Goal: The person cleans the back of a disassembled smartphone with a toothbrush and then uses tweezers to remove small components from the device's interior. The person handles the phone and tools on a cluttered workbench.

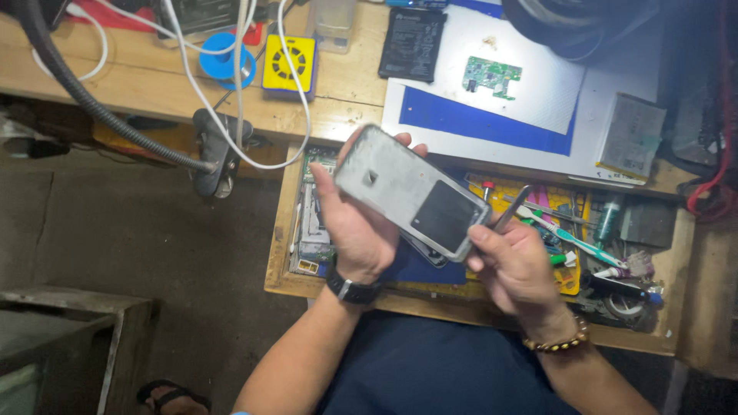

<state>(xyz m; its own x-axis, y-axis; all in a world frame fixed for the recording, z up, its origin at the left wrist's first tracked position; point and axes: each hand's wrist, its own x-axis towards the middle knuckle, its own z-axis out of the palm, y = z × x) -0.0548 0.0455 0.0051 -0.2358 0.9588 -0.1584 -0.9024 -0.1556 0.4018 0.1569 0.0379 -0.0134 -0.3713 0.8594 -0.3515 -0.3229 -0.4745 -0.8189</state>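
Phone housing (407, 194), judged light, stiff and fragile, is gripped edgewise by left hand (354, 227), tweezers (510, 210) pinched in right hand (516, 265).

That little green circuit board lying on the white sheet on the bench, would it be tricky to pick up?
Probably. The green circuit board looks thin, flat and likely light, so it should slide easily on the smooth white sheet. Its irregular outline and tiny parts suggest it is stiff but fragile.

A phone repair workshop: a worn wooden bench (154, 84) across the top of the frame carries a bare circuit board (492, 77), a loose battery (412, 44) and cables (231, 92); the open drawer (607, 230) below brims with small tools.
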